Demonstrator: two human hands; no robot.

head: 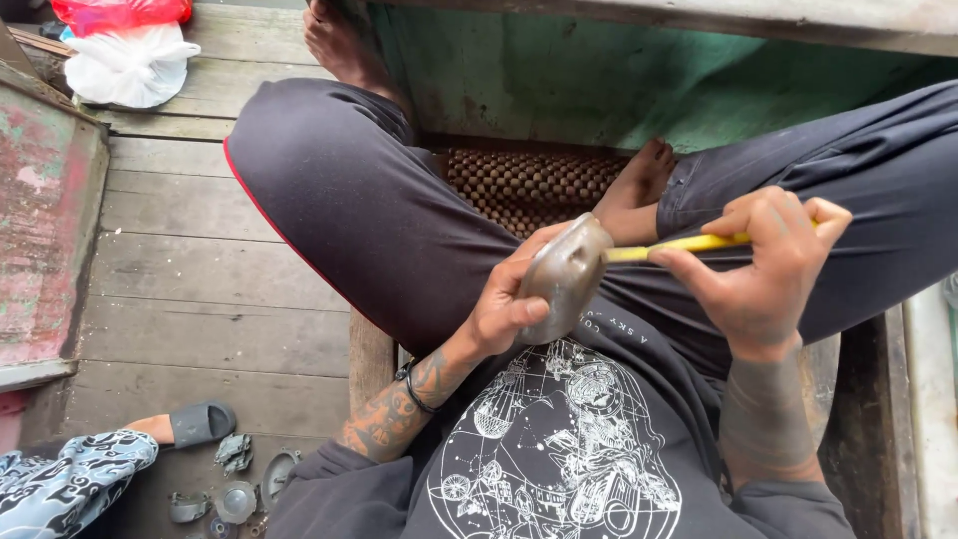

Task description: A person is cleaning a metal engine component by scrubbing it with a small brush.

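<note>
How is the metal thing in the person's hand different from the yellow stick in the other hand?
The grey metal piece is wide, rounded and dull; the yellow tool is thin, straight and bright. The left hand cups the metal piece from beneath, while the right hand pinches the yellow tool in its fingers. The metal piece shows whole; much of the yellow tool hides inside the fist. Both are held over the lap, and the tool's tip meets the metal piece.

The left hand (509, 299) curls in a closed grip before the chest, thumb forward, its tattooed forearm bent up from below. The right hand (763, 265) is clenched, knuckles up, wrist bent, forearm rising from lower right.
</note>
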